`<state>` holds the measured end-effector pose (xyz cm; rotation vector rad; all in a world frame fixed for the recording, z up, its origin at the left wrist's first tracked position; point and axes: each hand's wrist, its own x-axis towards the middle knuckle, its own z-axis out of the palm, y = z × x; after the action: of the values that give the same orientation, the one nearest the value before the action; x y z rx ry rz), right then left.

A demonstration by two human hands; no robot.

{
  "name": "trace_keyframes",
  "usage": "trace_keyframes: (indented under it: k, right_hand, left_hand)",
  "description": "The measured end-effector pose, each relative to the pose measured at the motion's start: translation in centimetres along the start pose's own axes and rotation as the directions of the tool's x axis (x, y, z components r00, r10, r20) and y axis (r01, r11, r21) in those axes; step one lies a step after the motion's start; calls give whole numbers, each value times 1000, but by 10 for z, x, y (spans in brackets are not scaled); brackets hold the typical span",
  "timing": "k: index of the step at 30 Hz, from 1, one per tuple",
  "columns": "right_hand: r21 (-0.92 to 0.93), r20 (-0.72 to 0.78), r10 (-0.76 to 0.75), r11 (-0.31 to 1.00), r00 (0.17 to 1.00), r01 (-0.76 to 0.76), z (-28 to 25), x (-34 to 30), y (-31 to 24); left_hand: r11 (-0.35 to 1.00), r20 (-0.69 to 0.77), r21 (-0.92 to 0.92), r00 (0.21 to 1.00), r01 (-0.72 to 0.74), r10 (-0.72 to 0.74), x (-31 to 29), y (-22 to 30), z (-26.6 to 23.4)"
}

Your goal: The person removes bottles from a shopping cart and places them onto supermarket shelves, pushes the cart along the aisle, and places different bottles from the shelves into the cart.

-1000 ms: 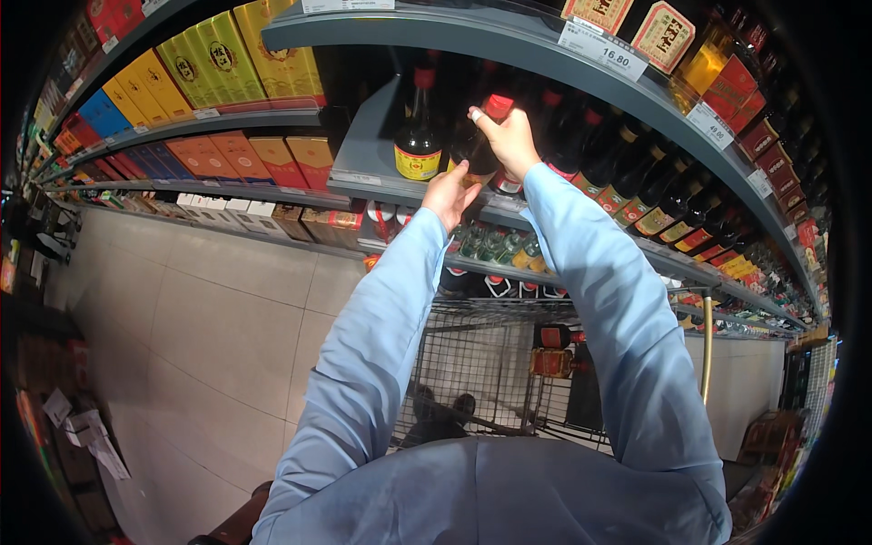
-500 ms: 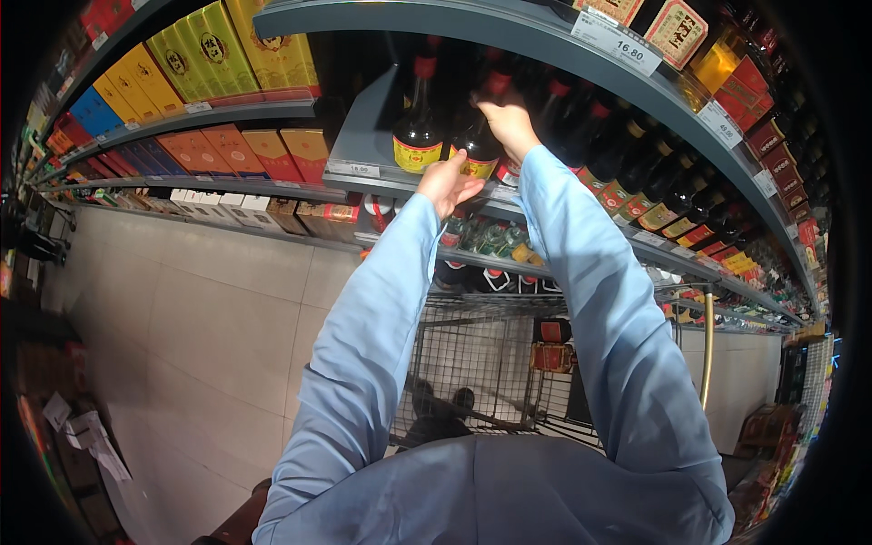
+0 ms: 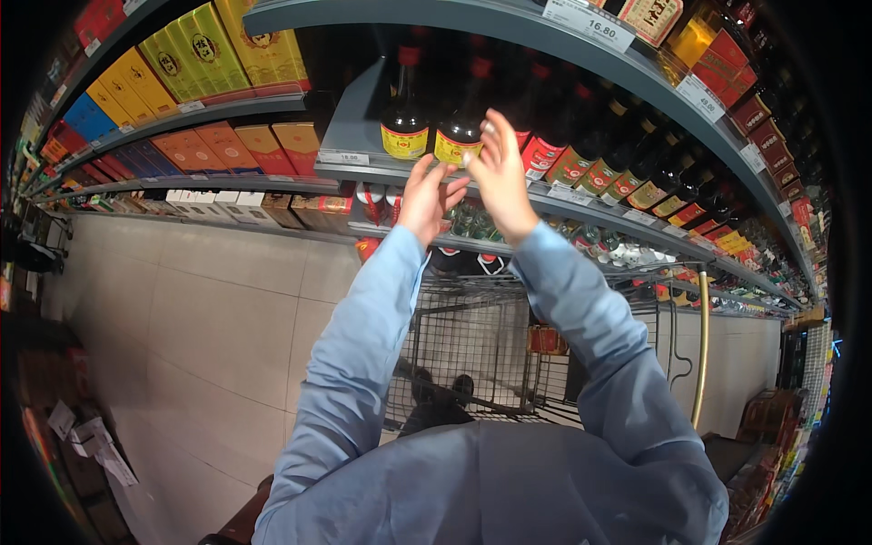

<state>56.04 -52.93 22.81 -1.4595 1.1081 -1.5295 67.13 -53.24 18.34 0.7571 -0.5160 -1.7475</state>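
Two dark glass bottles with red caps and yellow labels stand upright side by side on a grey shelf: the left bottle (image 3: 405, 123) and the right bottle (image 3: 459, 127). My left hand (image 3: 431, 202) is just in front of the shelf edge below them, fingers apart and holding nothing. My right hand (image 3: 501, 177) is raised in front of the right bottle's right side, its fingers stretched out, with nothing in it. Whether a fingertip touches the label cannot be made out. A red-labelled bottle (image 3: 543, 150) stands beyond my right hand.
More dark bottles (image 3: 649, 191) line the shelf to the right. An upper shelf (image 3: 436, 20) overhangs the bottles. Boxed goods (image 3: 218, 150) fill the shelves at left. A wire shopping cart (image 3: 463, 341) stands between me and the shelf, over a tiled floor (image 3: 218, 291).
My right hand has let go of the right bottle's neck and come down toward me. My left hand has drawn back slightly from its base. The bottle stays on the shelf.
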Motion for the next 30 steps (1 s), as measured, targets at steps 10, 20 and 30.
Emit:
trace_keyframes:
  k: [10, 20, 30]
  right_hand:
    - [-545, 7, 698, 603, 716, -582, -161, -334, 52]
    - [-936, -147, 938, -29, 313, -352, -237, -482, 52]
    - [-886, 63, 998, 42, -30, -462, -266, -533, 102]
  left_hand:
    - [787, -56, 594, 984, 168, -168, -223, -152, -171]
    - [-355, 205, 858, 882, -371, -424, -312, -190, -223]
    - [-411, 81, 862, 881, -297, -467, -321, -190, -212]
